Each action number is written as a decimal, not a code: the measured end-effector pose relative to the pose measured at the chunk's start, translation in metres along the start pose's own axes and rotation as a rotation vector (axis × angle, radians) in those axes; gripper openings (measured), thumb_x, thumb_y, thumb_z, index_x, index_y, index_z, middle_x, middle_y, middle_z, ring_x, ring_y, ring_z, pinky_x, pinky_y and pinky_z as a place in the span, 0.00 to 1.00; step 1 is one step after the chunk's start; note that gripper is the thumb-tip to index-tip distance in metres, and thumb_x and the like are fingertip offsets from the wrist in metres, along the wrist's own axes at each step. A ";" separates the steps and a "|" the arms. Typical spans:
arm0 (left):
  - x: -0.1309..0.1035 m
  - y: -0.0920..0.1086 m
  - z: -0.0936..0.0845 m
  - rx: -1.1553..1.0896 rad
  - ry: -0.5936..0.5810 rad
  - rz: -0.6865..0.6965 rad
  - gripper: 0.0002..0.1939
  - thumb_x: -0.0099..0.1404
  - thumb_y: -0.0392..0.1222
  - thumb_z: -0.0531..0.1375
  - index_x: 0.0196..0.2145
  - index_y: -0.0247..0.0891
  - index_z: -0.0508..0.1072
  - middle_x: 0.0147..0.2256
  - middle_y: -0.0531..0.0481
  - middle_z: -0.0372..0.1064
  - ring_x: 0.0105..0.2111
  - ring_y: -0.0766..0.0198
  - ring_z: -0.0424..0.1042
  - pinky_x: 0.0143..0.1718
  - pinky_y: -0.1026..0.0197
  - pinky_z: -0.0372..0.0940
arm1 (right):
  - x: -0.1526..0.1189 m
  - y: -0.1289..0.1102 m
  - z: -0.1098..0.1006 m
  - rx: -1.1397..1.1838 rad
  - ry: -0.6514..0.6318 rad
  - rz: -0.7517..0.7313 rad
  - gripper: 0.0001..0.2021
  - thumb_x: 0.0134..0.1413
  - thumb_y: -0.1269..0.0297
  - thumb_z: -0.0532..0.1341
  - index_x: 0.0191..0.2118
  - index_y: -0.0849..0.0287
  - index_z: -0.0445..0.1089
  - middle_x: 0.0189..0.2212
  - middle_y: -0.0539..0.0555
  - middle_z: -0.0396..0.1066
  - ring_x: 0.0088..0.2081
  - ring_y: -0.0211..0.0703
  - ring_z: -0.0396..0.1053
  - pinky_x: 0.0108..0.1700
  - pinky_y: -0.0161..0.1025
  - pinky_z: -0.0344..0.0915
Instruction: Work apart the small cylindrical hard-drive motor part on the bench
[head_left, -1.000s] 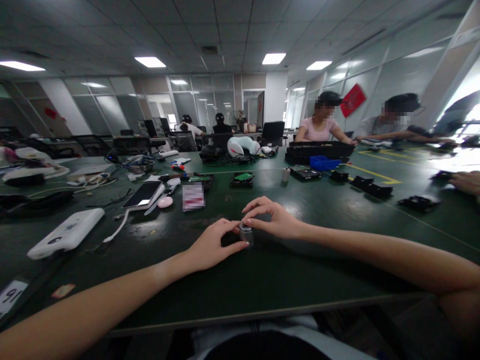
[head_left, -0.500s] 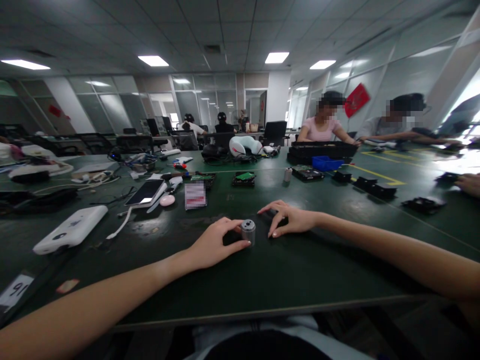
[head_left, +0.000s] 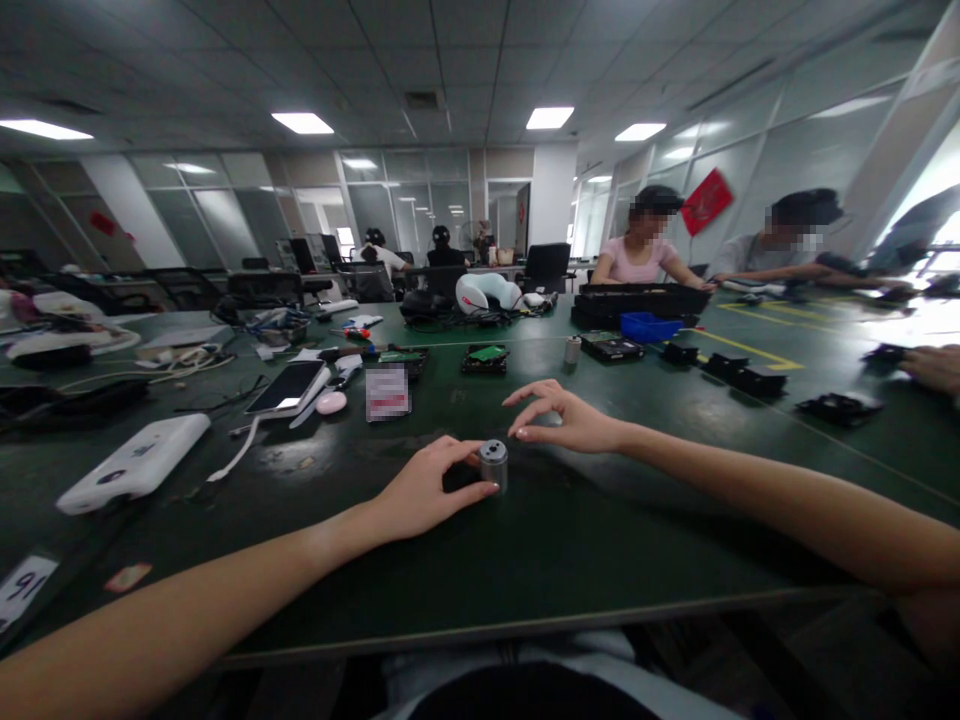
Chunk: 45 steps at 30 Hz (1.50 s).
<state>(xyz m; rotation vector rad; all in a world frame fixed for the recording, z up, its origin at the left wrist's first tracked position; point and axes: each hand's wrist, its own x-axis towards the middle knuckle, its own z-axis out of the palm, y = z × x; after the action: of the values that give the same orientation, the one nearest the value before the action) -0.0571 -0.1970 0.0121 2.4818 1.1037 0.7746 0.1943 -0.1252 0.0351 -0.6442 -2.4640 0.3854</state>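
A small silver metal cylinder [head_left: 494,468], with dark holes in its top face, stands upright on the green table [head_left: 450,590]. My left hand [head_left: 424,490] grips it from the left, thumb at the near side and fingers behind it, partly hidden. To the right and slightly above, my right hand [head_left: 574,418] hovers with its fingers apart and nothing between them. Its fingertips are near the cylinder but do not touch it. A second silver cylinder [head_left: 572,349] stands farther back beside a hard drive [head_left: 611,346].
Left lie a white device [head_left: 135,462], a phone [head_left: 289,387] and a label card [head_left: 388,391]. Behind are a hard drive with a green board [head_left: 484,357] and a neck pillow [head_left: 487,292]. Right are a blue tray [head_left: 650,326], black parts [head_left: 742,376] and co-workers.
My right hand has risen and moved left, closer above the cylinder, its fingers drawn nearer together. My left hand and the cylinder have stayed in place.
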 end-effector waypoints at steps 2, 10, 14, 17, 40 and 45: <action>0.000 0.000 0.000 0.006 0.005 -0.003 0.17 0.63 0.49 0.61 0.48 0.43 0.70 0.41 0.51 0.71 0.41 0.60 0.69 0.45 0.57 0.63 | 0.006 -0.011 0.006 0.025 0.145 0.010 0.09 0.55 0.57 0.63 0.39 0.52 0.76 0.45 0.54 0.70 0.51 0.47 0.63 0.56 0.50 0.52; 0.000 -0.002 0.001 0.004 0.010 0.004 0.15 0.63 0.50 0.61 0.45 0.43 0.71 0.40 0.51 0.71 0.41 0.59 0.70 0.44 0.57 0.64 | 0.007 -0.032 0.023 0.052 0.177 0.035 0.06 0.54 0.60 0.64 0.37 0.53 0.77 0.41 0.53 0.72 0.48 0.45 0.64 0.53 0.47 0.56; 0.000 -0.003 0.002 -0.010 0.014 0.008 0.16 0.62 0.50 0.61 0.47 0.44 0.70 0.41 0.51 0.71 0.42 0.60 0.69 0.45 0.57 0.64 | 0.006 -0.032 0.023 0.032 0.168 0.038 0.07 0.54 0.59 0.64 0.36 0.53 0.77 0.41 0.53 0.72 0.48 0.46 0.63 0.52 0.47 0.56; 0.000 -0.003 0.002 -0.006 0.010 0.000 0.18 0.63 0.50 0.61 0.49 0.44 0.70 0.42 0.50 0.71 0.42 0.59 0.69 0.45 0.56 0.63 | 0.008 -0.033 0.021 0.051 0.192 0.073 0.13 0.60 0.55 0.58 0.33 0.55 0.77 0.38 0.53 0.73 0.46 0.45 0.64 0.52 0.46 0.56; -0.001 -0.002 0.001 -0.005 0.012 -0.008 0.20 0.63 0.51 0.61 0.50 0.44 0.69 0.42 0.50 0.71 0.42 0.59 0.70 0.46 0.56 0.64 | 0.006 -0.013 -0.006 0.081 0.130 -0.015 0.10 0.54 0.55 0.64 0.39 0.53 0.78 0.35 0.52 0.68 0.42 0.44 0.64 0.47 0.43 0.59; -0.001 -0.002 0.000 0.013 0.003 -0.009 0.21 0.63 0.51 0.60 0.52 0.44 0.68 0.43 0.50 0.71 0.43 0.58 0.70 0.46 0.56 0.64 | -0.007 0.013 -0.006 -0.004 -0.314 -0.043 0.12 0.52 0.53 0.64 0.38 0.51 0.78 0.34 0.51 0.65 0.41 0.41 0.61 0.45 0.40 0.57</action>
<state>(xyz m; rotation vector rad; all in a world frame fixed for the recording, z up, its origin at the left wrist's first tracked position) -0.0585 -0.1969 0.0105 2.4855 1.1235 0.7715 0.2076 -0.1170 0.0311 -0.5673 -2.7711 0.4978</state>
